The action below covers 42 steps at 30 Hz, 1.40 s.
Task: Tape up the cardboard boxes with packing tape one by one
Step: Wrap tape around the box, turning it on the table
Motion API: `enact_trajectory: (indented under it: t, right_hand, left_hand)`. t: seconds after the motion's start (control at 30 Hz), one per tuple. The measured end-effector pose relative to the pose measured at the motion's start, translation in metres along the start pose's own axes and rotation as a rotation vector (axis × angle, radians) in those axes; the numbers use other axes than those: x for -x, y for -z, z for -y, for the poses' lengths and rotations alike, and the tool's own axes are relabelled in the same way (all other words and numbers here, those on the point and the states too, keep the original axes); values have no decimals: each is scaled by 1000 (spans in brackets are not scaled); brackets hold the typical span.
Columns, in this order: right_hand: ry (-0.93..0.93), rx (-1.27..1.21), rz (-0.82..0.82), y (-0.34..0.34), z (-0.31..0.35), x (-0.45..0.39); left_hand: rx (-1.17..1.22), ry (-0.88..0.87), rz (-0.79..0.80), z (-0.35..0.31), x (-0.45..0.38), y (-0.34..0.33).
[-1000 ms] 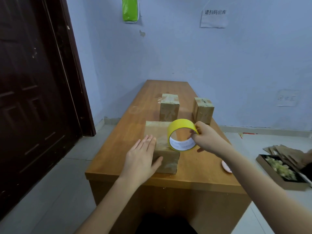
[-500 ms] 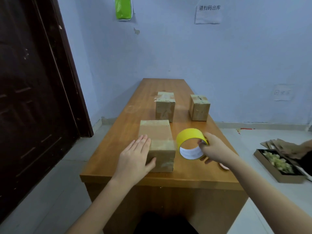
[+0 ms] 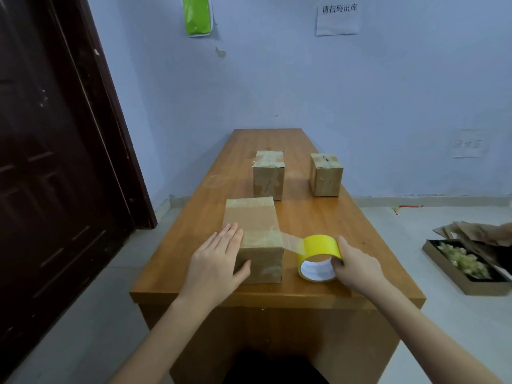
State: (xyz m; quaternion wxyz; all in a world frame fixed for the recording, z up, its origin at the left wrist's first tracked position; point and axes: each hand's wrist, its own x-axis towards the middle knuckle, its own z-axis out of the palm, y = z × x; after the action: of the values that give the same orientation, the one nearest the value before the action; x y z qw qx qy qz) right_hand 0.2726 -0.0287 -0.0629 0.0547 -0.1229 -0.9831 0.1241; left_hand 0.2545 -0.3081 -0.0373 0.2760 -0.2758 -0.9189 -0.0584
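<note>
The nearest cardboard box (image 3: 253, 239) sat at the near end of the wooden table (image 3: 313, 217), and that was the one being worked: the left hand (image 3: 217, 266) lay flat against its left side, fingers straight along the top edge and thumb pressed to the near face, steadying it. Just right of the box, the right hand (image 3: 357, 266) gripped the yellow tape roll (image 3: 318, 256), fingers curled around its far rim and into the core, the roll down near the tabletop. A clear strip of tape (image 3: 291, 241) ran taut from the box's top right edge out to the roll, so a band looked laid across the lid but not yet cut or carried down the right side. Farther up the table stood the middle box (image 3: 268, 176) and, to its right and well apart, the far right box (image 3: 325, 174); both showed glossy tape patches on top, though whether they were fully sealed was hard to tell. By my reading, this strip remained to be finished, then any box left unsealed.
</note>
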Motion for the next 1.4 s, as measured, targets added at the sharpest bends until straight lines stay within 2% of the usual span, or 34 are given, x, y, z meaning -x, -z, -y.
enact_trajectory:
  t: [0.2, 0.33, 0.43, 0.5, 0.57, 0.67, 0.73, 0.8, 0.97, 1.2, 1.4]
  right_hand:
    - [21, 69, -9, 3, 2, -6]
    - [46, 61, 49, 11, 2, -3]
    - [46, 119, 89, 29, 5, 6]
    - [45, 240, 125, 43, 8, 15]
    - [89, 341, 91, 54, 17, 23]
    - [290, 180, -93, 62, 45, 33]
    - [411, 0, -73, 60, 67, 36]
    - [466, -13, -6, 49, 83, 36]
    - [419, 253, -45, 14, 86, 30]
    - [357, 363, -57, 0, 97, 36]
    - [351, 432, 17, 15, 100, 33]
  left_hand:
    - [-46, 10, 79, 2, -8, 5]
    - [-34, 46, 120, 1, -29, 10]
    - [7, -31, 100, -10, -38, 10]
    - [64, -125, 109, -18, -40, 6]
    - [108, -196, 141, -24, -40, -2]
    - [106, -235, 140, -26, -37, -13]
    - [86, -264, 97, -24, -36, -17]
    - [109, -264, 79, -21, -35, -18]
    - [114, -262, 83, -13, -34, -15]
    - [134, -260, 99, -11, -33, -17]
    - [167, -227, 129, -11, -37, -15]
